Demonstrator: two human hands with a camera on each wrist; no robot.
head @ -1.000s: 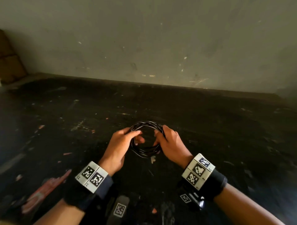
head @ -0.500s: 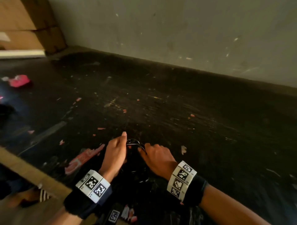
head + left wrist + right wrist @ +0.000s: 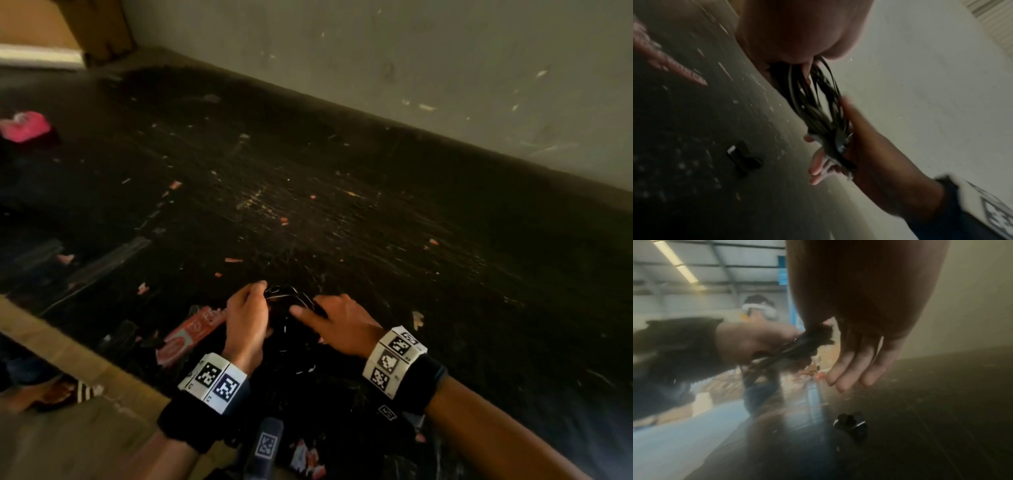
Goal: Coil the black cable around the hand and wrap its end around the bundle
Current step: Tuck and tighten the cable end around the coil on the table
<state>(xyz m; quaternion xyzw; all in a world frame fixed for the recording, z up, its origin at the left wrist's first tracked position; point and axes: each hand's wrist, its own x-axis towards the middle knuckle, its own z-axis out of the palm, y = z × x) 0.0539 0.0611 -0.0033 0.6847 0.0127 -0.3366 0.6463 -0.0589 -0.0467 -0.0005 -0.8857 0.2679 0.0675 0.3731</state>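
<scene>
The black cable (image 3: 289, 299) is a coiled bundle of several loops, pressed narrow between my two hands just above the dark tabletop (image 3: 342, 212). My left hand (image 3: 260, 294) grips its left end, with the strands running out from under the palm in the left wrist view (image 3: 818, 104). My right hand (image 3: 308, 310) holds the right end between thumb and forefinger. Its other fingers (image 3: 849, 374) hang fairly straight. A black plug (image 3: 851, 421) lies on the table below the hands; I cannot tell whether it belongs to this cable.
A red packet (image 3: 191, 334) lies just left of my left hand, near the table's front edge (image 3: 68, 346). A pink object (image 3: 24, 125) sits far left. A grey wall (image 3: 411, 51) bounds the back. Someone with a headset (image 3: 758, 309) stands in the background.
The coil was held up as an open ring; now it is squeezed narrow between both hands, lower over the table. The head view has swung left, bringing the table's front edge into sight.
</scene>
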